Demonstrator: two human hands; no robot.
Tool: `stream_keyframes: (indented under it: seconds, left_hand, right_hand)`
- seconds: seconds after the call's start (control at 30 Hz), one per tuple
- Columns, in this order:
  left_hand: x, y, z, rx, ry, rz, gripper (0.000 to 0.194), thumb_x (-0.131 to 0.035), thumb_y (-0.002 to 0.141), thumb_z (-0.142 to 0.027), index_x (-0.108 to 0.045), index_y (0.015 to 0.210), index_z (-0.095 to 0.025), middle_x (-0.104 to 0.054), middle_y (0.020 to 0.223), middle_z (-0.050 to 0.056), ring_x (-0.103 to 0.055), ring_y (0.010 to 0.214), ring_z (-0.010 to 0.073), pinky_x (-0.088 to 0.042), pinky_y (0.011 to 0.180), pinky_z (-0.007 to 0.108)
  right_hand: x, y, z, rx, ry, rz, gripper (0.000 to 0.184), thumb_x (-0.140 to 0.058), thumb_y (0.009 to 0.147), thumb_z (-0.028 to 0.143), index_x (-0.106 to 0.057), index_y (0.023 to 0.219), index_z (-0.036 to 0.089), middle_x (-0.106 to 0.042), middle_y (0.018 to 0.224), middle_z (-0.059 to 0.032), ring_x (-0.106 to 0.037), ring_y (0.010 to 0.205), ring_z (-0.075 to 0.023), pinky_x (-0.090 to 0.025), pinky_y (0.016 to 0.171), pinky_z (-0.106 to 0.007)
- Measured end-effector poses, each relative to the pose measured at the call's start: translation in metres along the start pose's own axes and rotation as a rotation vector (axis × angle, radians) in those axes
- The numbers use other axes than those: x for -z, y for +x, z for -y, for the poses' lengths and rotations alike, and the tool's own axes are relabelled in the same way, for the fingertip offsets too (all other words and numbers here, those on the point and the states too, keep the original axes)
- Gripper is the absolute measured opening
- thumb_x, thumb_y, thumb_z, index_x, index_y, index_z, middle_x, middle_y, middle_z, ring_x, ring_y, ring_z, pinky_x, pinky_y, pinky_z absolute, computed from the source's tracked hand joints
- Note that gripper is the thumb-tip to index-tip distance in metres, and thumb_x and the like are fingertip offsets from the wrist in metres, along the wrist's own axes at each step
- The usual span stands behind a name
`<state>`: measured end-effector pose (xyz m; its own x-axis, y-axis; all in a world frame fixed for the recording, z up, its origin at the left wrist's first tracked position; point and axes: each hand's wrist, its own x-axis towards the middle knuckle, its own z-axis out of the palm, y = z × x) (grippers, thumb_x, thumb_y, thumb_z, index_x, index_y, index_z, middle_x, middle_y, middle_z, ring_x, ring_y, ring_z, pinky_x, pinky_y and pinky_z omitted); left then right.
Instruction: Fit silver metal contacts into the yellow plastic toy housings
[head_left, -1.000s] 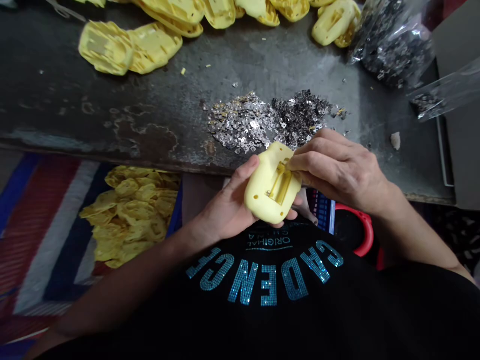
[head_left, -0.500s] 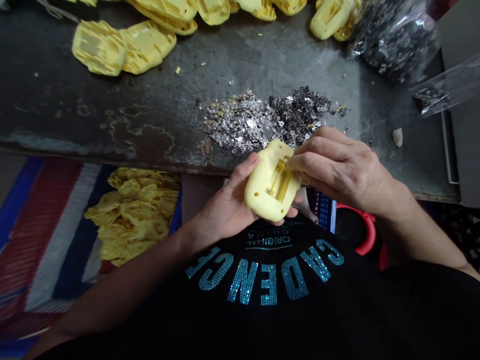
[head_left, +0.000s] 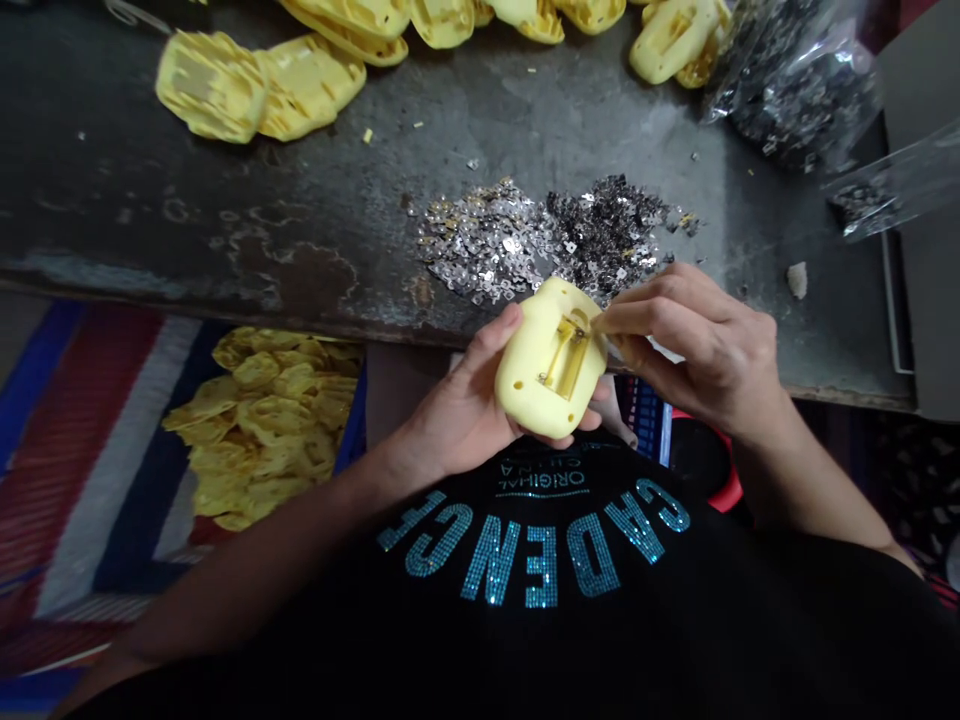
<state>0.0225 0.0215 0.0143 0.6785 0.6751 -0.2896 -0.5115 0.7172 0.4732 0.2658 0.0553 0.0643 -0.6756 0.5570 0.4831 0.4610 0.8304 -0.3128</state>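
My left hand (head_left: 472, 400) is wrapped round a yellow plastic housing (head_left: 525, 370), tilted, with its battery slot facing up. Small metal contacts (head_left: 578, 332) show at the slot's upper end, and a bit of metal sits at its lower end. At the housing's upper right edge is my right hand (head_left: 697, 335), thumb and fingers pinched together; whether a small part is between the fingertips cannot be made out. Just beyond the hands lie a pile of silvery metal contact plates (head_left: 484, 245) and a darker pile of small metal parts (head_left: 607, 230).
More yellow housings (head_left: 307, 85) line the back of the dark worktable (head_left: 187, 220). Clear bags of metal parts (head_left: 810, 100) stand at the right. Below the table's edge, a heap of yellow housings (head_left: 262, 430) lies at the left and a blue basket (head_left: 656, 425) near my lap.
My right hand's fingertips have drawn back from the slot to the housing's right edge, uncovering the metal contacts at its upper end. My left hand keeps its hold on the housing.
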Motion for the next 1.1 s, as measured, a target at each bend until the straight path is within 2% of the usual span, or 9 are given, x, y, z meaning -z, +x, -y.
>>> stream_keyframes:
  seconds: [0.2, 0.33, 0.4, 0.5, 0.57, 0.67, 0.8, 0.93, 1.1]
  left_hand:
    - [-0.005, -0.003, 0.002, -0.037, -0.003, -0.02, 0.066, -0.07, 0.101, -0.067, -0.063, 0.146, -0.018, -0.084, 0.108, 0.01, -0.086, 0.082, 0.028, -0.068, 0.057, 0.029]
    - [-0.009, -0.004, 0.005, -0.074, 0.013, -0.052, 0.062, -0.07, 0.098, -0.069, -0.068, 0.136, -0.02, -0.084, 0.105, 0.009, -0.086, 0.081, 0.028, -0.067, 0.055, 0.029]
    - [-0.01, -0.004, 0.008, -0.11, 0.042, -0.065, 0.065, -0.074, 0.095, -0.069, -0.067, 0.138, -0.021, -0.085, 0.104, 0.009, -0.086, 0.08, 0.0294, -0.065, 0.051, 0.029]
    - [-0.011, -0.005, 0.012, -0.215, 0.106, -0.109, 0.068, -0.083, 0.092, -0.065, -0.064, 0.144, -0.025, -0.085, 0.117, 0.01, -0.087, 0.089, 0.031, -0.066, 0.055, 0.029]
    - [-0.011, -0.007, 0.014, -0.279, 0.158, -0.165, 0.069, -0.088, 0.091, -0.059, -0.062, 0.147, -0.029, -0.083, 0.126, 0.008, -0.086, 0.099, 0.0305, -0.069, 0.064, 0.031]
    - [-0.013, -0.012, 0.016, -0.305, 0.256, -0.229, 0.076, -0.092, 0.09, -0.054, -0.059, 0.155, -0.032, -0.084, 0.122, 0.006, -0.084, 0.105, 0.0313, -0.069, 0.073, 0.032]
    - [-0.012, -0.017, 0.018, -0.324, 0.35, -0.253, 0.073, -0.087, 0.095, -0.055, -0.059, 0.159, -0.032, -0.084, 0.111, 0.005, -0.082, 0.093, 0.0279, -0.063, 0.07, 0.03]
    - [-0.006, -0.022, 0.02, -0.376, 0.417, -0.247, 0.063, -0.086, 0.099, -0.048, -0.065, 0.157, -0.033, -0.084, 0.108, 0.002, -0.079, 0.09, 0.0213, -0.061, 0.077, 0.027]
    - [0.0, -0.037, 0.022, -0.333, 0.517, -0.173, 0.053, -0.082, 0.104, -0.04, -0.073, 0.154, -0.028, -0.084, 0.128, 0.007, -0.08, 0.108, 0.0223, -0.061, 0.09, 0.026]
  right_hand:
    - [-0.02, -0.011, 0.006, 0.044, -0.079, -0.138, 0.019, -0.067, 0.109, 0.019, -0.072, 0.128, 0.018, -0.081, 0.114, -0.0096, -0.07, 0.094, -0.0207, -0.059, 0.082, -0.038]
    - [-0.032, -0.02, 0.01, 0.036, -0.094, -0.24, 0.028, -0.067, 0.11, 0.024, -0.075, 0.137, 0.024, -0.082, 0.116, -0.008, -0.071, 0.092, -0.0214, -0.057, 0.078, -0.04]
    - [-0.031, -0.02, 0.009, -0.019, -0.012, -0.262, 0.027, -0.07, 0.108, 0.024, -0.077, 0.134, 0.026, -0.082, 0.115, -0.0071, -0.072, 0.093, -0.0212, -0.059, 0.08, -0.04]
    - [-0.022, -0.013, 0.004, -0.218, 0.227, -0.2, 0.025, -0.076, 0.106, 0.031, -0.079, 0.13, 0.025, -0.082, 0.117, -0.0069, -0.075, 0.097, -0.0202, -0.062, 0.081, -0.037]
    - [-0.015, -0.007, -0.002, -0.329, 0.367, -0.103, 0.035, -0.08, 0.103, 0.041, -0.077, 0.133, 0.024, -0.08, 0.122, -0.0072, -0.076, 0.1, -0.0203, -0.064, 0.081, -0.035]
    - [-0.01, 0.001, -0.009, -0.362, 0.442, 0.022, 0.045, -0.083, 0.099, 0.044, -0.074, 0.137, 0.022, -0.077, 0.128, -0.008, -0.076, 0.107, -0.0217, -0.064, 0.085, -0.035]
    - [-0.016, 0.006, -0.01, -0.351, 0.451, 0.069, 0.048, -0.082, 0.096, 0.038, -0.07, 0.138, 0.021, -0.076, 0.134, -0.0092, -0.076, 0.11, -0.0223, -0.063, 0.081, -0.033]
    - [-0.03, 0.003, -0.004, -0.367, 0.484, -0.005, 0.046, -0.083, 0.093, 0.036, -0.069, 0.135, 0.021, -0.075, 0.13, -0.0083, -0.075, 0.105, -0.0199, -0.064, 0.083, -0.033]
    - [-0.053, -0.017, 0.003, -0.413, 0.473, -0.184, 0.053, -0.084, 0.092, 0.036, -0.065, 0.141, 0.028, -0.073, 0.13, -0.0058, -0.075, 0.105, -0.0212, -0.067, 0.085, -0.035]
